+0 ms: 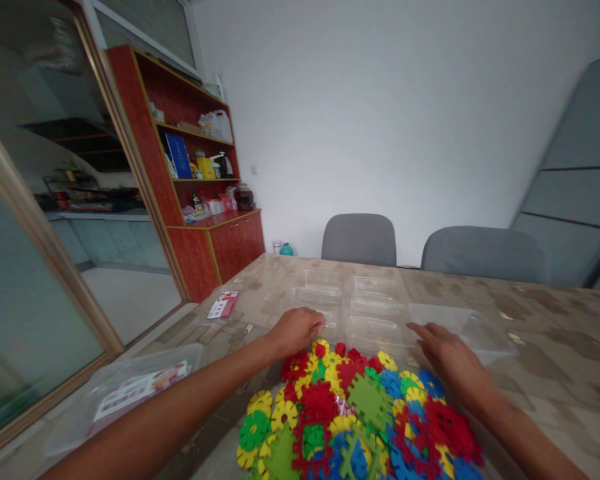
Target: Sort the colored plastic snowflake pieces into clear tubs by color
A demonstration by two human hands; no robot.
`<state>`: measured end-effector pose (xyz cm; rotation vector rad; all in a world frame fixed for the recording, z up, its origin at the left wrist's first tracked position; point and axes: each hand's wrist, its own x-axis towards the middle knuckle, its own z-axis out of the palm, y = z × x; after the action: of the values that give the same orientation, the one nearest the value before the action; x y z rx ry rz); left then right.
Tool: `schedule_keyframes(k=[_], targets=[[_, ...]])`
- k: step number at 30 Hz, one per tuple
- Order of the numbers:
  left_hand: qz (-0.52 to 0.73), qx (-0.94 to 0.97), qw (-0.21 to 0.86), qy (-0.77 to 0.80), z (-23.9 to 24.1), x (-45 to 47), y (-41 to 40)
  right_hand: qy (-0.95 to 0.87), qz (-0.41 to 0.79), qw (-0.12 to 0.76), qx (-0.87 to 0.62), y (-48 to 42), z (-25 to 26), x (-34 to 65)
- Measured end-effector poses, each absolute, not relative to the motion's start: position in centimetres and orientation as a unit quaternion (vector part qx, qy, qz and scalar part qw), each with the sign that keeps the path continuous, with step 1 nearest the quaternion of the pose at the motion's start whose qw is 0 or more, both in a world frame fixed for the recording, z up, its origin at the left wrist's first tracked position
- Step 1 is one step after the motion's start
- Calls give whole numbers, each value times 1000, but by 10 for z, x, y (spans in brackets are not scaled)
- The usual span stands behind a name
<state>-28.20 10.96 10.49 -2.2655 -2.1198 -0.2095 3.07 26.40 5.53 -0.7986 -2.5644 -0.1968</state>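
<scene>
A clear plastic tray with several compartments (345, 303) lies on the table beyond a heap of pieces. My left hand (300, 328) is at its near left side, fingers curled together at the rim. On the other side my right hand (447, 350) reaches toward the tray's right edge, index finger stretched out; whether it touches is unclear. Just below both hands spreads a large pile of plastic building pieces: a red square piece (320, 402), a light green square piece (370, 400), yellow notched discs (284, 415) and blue pieces (391, 383).
A clear plastic box (467, 327) sits behind my right hand. A clear lid with a printed card (223, 305) lies left of the tray; another clear container (125, 387) is by my left forearm. Two grey chairs (359, 239) stand beyond the patterned table (555, 333).
</scene>
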Motion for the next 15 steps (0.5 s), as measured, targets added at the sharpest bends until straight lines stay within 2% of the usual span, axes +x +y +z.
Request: schedule_keyframes(k=[10,15], targets=[[-106,-735,20,-670,111,-284,103,-928,-75,217,-295,253,71,38],[-175,-743,29,-645,116,-272,55,-921,-34,267,-282,222,77,81]])
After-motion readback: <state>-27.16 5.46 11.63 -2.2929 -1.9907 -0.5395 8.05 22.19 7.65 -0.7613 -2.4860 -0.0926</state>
